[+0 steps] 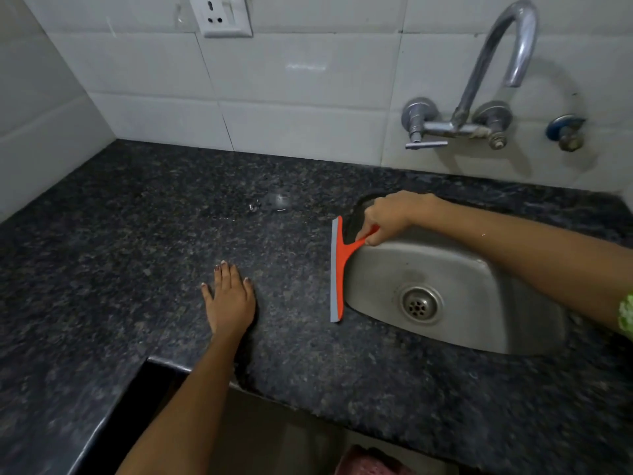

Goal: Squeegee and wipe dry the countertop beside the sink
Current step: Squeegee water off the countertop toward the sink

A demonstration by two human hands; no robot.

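Right hand [388, 217] reaches across the sink [479, 279], fingers pinched around the orange handle of the squeegee [338, 269]. The grey blade stands along the sink's left rim, at the edge of the dark granite countertop [137, 252]. Left hand [231, 298] lies flat on the stone, fingers spread, holding nothing, apart from the blade. A small patch of water [274, 202] glints farther back on the counter, toward the tiled wall [274, 80]; I cannot tell how wet the rest of the speckled stone is. Likely risks from here: the hold is a fingertip pinch low on the handle, so uneven pressure could let one end of the blade lift and leave streaks. A stroke begun from this spot would miss the puddle at the back unless the blade is carried over behind it. The flat palm sits on stone that needs clearing and may smear it. No drying cloth is in view on the counter. The tap [479, 97] hangs over the basin, clear of the arm.
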